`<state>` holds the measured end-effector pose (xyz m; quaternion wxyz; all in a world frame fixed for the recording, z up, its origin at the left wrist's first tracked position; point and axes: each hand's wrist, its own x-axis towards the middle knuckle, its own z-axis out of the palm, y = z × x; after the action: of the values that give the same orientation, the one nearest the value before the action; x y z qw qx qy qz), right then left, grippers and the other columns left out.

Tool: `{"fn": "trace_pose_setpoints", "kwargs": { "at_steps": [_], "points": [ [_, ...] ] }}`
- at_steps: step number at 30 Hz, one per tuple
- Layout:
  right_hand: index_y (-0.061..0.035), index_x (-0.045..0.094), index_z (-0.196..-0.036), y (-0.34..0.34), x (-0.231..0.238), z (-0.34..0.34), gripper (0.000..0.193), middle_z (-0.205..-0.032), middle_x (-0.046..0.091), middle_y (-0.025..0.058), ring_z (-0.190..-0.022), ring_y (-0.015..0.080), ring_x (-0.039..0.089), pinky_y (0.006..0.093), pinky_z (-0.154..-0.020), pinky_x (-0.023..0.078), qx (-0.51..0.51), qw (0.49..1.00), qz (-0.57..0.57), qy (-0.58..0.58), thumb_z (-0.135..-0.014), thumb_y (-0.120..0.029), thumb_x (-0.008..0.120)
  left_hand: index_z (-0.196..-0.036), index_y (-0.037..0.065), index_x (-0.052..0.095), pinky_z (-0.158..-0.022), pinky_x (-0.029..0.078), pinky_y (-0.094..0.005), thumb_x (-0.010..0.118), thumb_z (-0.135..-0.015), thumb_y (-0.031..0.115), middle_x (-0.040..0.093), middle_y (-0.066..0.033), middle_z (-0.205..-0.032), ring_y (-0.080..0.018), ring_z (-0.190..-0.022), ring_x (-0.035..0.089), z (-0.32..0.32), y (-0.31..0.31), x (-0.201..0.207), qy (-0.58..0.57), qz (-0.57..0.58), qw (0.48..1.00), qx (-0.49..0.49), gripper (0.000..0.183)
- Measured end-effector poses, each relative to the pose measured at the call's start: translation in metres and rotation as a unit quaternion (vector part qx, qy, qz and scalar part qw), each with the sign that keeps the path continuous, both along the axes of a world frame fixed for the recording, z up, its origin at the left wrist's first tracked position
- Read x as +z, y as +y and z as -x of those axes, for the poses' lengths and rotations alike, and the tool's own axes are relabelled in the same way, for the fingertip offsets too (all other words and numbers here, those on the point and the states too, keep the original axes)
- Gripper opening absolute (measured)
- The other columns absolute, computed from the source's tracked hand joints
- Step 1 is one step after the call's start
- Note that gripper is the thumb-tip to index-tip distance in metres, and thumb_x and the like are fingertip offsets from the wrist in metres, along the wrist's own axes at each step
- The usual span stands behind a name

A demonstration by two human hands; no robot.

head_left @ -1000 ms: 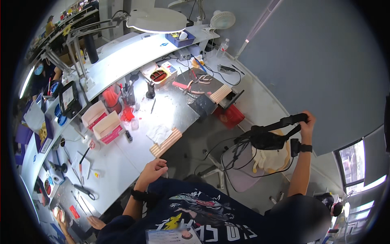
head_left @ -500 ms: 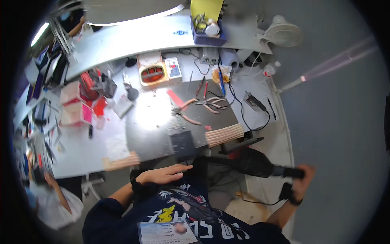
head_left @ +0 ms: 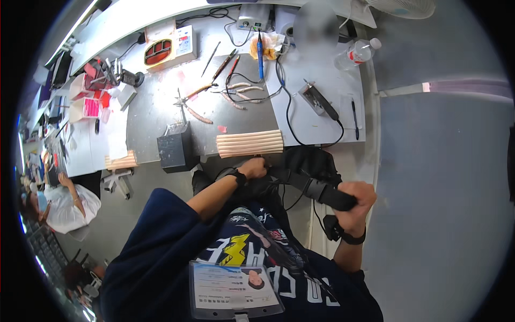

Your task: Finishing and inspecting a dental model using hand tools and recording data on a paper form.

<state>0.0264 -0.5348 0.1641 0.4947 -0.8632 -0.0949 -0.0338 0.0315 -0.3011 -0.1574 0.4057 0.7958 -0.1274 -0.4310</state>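
A wide black strap point(head_left: 300, 182) with a buckle stretches across my lap, just below the bench's front edge. Its right end is in my right hand point(head_left: 358, 204), the fingers wrapped round it. My left hand point(head_left: 254, 168) is closed at the strap's left end, fingertips partly hidden. Behind the strap hangs a bulky black fabric thing point(head_left: 312, 162), perhaps a bag; its full shape is hidden. Black bands circle both wrists, and a small black block point(head_left: 332, 227) on a cable is beside the right one. Right above my left hand lies a beige ribbed pad point(head_left: 249, 144).
On the bench are pliers point(head_left: 196, 110), a blue pen-shaped tool point(head_left: 260, 59), a corded black handpiece point(head_left: 324, 102), a plastic bottle point(head_left: 357, 53) and a dark box point(head_left: 177, 149) at the front edge. A grey partition point(head_left: 440, 177) stands right. A seated person point(head_left: 70, 206) works far left.
My left hand has gone from lying flat with fingers stretched to closed at the strap. My right hand has come inward with its strap end. The view has shifted, so the bench appears further left.
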Motion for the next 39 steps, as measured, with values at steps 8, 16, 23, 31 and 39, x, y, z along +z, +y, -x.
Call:
{"fn": "trace_pose_setpoints", "kwargs": {
  "at_steps": [8,16,23,31,39],
  "points": [
    [-0.0024,0.055,-0.064,-0.021,-0.019,0.016,0.015,-0.055,0.052,0.0033,-0.047,0.0143,0.047,0.0259,-0.048,0.032,0.030,0.998,-0.042,0.037,-0.056,0.000,0.067,-0.108,0.003,0.071,-0.088,0.052,-0.0416,0.055,-0.075,0.015,0.071,-0.0214,-0.100,-0.0370,-0.097,0.067,0.044,-0.016,-0.019,0.061,0.005,0.997,-0.038,0.038],
    [-0.0022,0.047,-0.061,-0.023,-0.058,-0.005,0.020,-0.053,0.040,0.0130,-0.043,0.0255,0.041,0.0323,-0.044,0.031,0.143,0.983,0.030,0.114,-0.062,-0.003,0.067,-0.110,0.002,0.071,-0.089,0.052,-0.0390,0.060,-0.086,0.019,0.070,-0.0189,-0.107,-0.0335,-0.101,0.067,0.067,0.076,-0.010,-0.013,-0.072,0.969,0.236,0.032],
    [-0.0018,0.052,-0.063,-0.022,-0.092,0.040,0.021,-0.051,0.043,0.0154,-0.048,0.0275,0.052,0.0408,-0.053,0.036,0.165,0.973,0.120,0.107,-0.063,-0.009,0.072,-0.099,0.009,0.075,-0.088,0.053,-0.0423,0.057,-0.073,0.020,0.072,-0.0185,-0.100,-0.0360,-0.096,0.068,0.179,0.220,-0.035,-0.026,-0.262,0.882,0.390,0.034],
    [-0.0070,0.073,-0.092,-0.021,-0.163,0.050,0.035,-0.083,0.069,0.0223,-0.079,0.0422,0.066,0.0527,-0.075,0.050,0.083,0.900,0.403,0.143,-0.070,-0.034,0.072,-0.094,0.012,0.076,-0.078,0.054,-0.0426,0.060,-0.073,0.020,0.073,-0.0138,-0.091,-0.0319,-0.088,0.069,0.290,0.292,-0.085,0.018,-0.292,0.858,0.421,0.028],
    [-0.0003,0.071,-0.085,-0.019,-0.299,0.111,0.029,-0.081,0.068,0.0225,-0.074,0.0425,0.063,0.0517,-0.069,0.048,-0.032,0.867,0.497,0.009,-0.073,-0.027,0.068,-0.105,0.004,0.072,-0.087,0.053,-0.0439,0.062,-0.082,0.026,0.072,-0.0174,-0.102,-0.0348,-0.098,0.068,0.304,0.345,-0.130,-0.023,-0.179,0.891,0.417,0.033]
  ]
}}
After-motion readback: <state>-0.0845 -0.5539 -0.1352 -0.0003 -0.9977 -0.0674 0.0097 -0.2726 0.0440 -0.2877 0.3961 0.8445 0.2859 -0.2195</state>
